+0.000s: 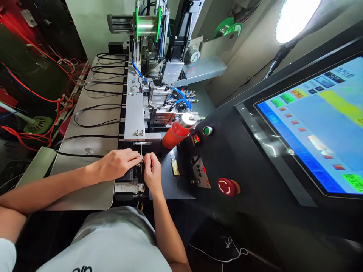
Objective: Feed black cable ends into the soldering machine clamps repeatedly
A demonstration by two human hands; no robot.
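My left hand (117, 163) reaches in over the metal plate, its fingers pinched together at the front end of the machine. Beside it, my right hand (152, 172) is closed too, thumb and fingertips pressed together. The fingertips of both hands nearly meet at a thin upright metal rod (141, 149). What lies between the fingers is too small to make out. Several black cables (85, 136) loop over the metal plate (85, 196) and run to the machine's edge. A red bottle (176, 134) with a silver lid stands just beyond my right hand.
A black control panel (255, 211) with a red emergency button (229, 187), a green button (207, 130) and a lit screen (320, 124) fills the right. A wire spool (148, 28) sits on the machine. A lamp (295, 19) shines above. Red hoses (31, 92) hang at left.
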